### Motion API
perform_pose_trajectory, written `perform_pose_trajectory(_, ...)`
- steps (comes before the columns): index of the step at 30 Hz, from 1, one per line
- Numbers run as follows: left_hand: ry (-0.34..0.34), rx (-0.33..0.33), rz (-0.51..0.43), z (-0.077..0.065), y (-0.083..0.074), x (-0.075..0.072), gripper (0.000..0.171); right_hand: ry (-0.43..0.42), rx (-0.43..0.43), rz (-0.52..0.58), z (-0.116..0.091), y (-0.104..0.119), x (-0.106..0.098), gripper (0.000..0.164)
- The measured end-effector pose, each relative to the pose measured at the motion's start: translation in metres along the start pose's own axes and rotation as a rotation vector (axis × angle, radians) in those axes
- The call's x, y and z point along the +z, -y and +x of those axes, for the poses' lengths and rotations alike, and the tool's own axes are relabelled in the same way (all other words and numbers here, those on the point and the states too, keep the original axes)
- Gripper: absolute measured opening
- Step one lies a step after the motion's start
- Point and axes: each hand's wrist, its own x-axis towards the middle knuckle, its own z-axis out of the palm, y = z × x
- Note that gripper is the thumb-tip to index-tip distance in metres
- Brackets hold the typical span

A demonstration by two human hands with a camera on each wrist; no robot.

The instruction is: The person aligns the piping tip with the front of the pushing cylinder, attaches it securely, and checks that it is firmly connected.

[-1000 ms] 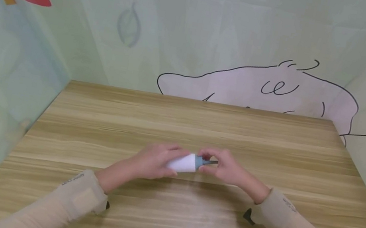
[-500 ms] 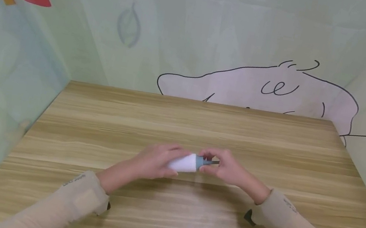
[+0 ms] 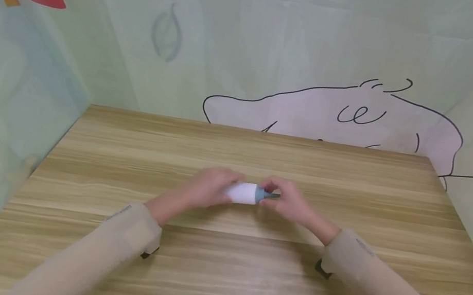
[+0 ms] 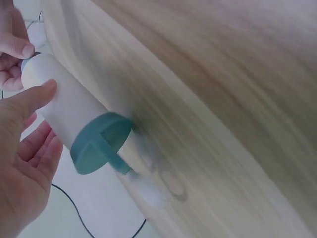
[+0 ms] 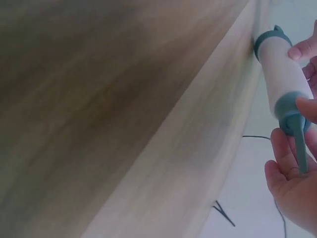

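Note:
A white cylindrical bottle (image 3: pixel 244 193) lies crosswise between my hands, close over the table. My left hand (image 3: pixel 210 186) grips its body, with the thumb along the side in the left wrist view. My right hand (image 3: pixel 292 203) pinches the teal collar at the other end. From that collar a thin teal nozzle (image 5: pixel 300 144) sticks out over the right fingers. The bottle's left end carries a teal ring-shaped base (image 4: pixel 89 151), hollow inside. A short teal stem (image 4: pixel 110 152) projects from it and ends in a blurred whitish tip (image 4: pixel 148 191).
The wood-grain table (image 3: pixel 215 274) spreads out on every side of the hands. A pale printed cloth (image 3: pixel 253 46) with cartoon drawings rises behind its far edge and along both sides.
Both hands have carried the bottle farther from me, toward the table's back, and it lies more level in the head view. The grips look the same.

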Motion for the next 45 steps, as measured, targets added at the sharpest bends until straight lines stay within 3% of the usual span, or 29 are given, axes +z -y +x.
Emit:
perform_pose_trajectory(7,0.017,-0.056,-0.014,0.01,0.005,0.0,0.044,-0.021,0.064,-0.017,0.006,-0.008,0.0,0.024)
perform_pose_trajectory(21,0.107,-0.097,-0.044,0.015,0.008,0.009,0.045,0.059,0.124,-0.112,0.012,-0.019,0.005,0.024)
perform_pose_trajectory(34,0.071,-0.079,0.015,0.014,0.015,0.012,0.05,0.078,0.111,-0.143,0.012,-0.021,0.004,0.034)
perform_pose_trajectory(45,0.07,-0.141,-0.001,0.008,0.021,0.012,0.053,0.107,0.14,-0.108,0.012,-0.025,0.003,0.039)
